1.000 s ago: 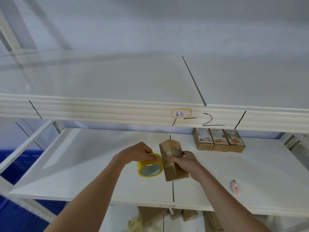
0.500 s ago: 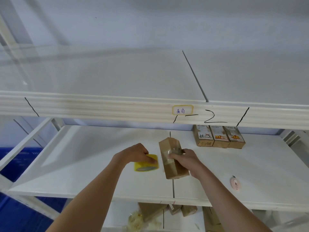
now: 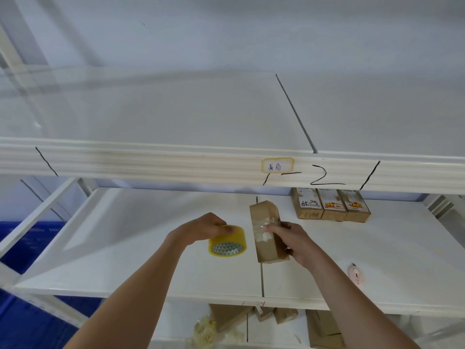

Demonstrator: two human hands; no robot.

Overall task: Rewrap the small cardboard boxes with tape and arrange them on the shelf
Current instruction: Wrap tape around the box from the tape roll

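My right hand (image 3: 293, 239) grips a small brown cardboard box (image 3: 267, 231) from its right side, thumb on the clear tape that bands its middle. The box is held lengthwise above the white middle shelf (image 3: 141, 268), near the seam between the boards. My left hand (image 3: 201, 229) holds a yellow roll of tape (image 3: 227, 241) from above, just left of the box, a small gap between them. Three taped boxes (image 3: 331, 206) with labels stand side by side at the back right of the same shelf.
A small pink cutter (image 3: 355, 273) lies on the shelf to the right of my right arm. The upper shelf's front rail (image 3: 151, 161) carries a handwritten label and marker lines. More brown boxes (image 3: 271, 314) and crumpled tape scraps lie on the lower shelf.
The tape roll has tipped so its patterned core faces me again and sits slightly apart from the box. The box lies flatter and longer toward me in my right hand.
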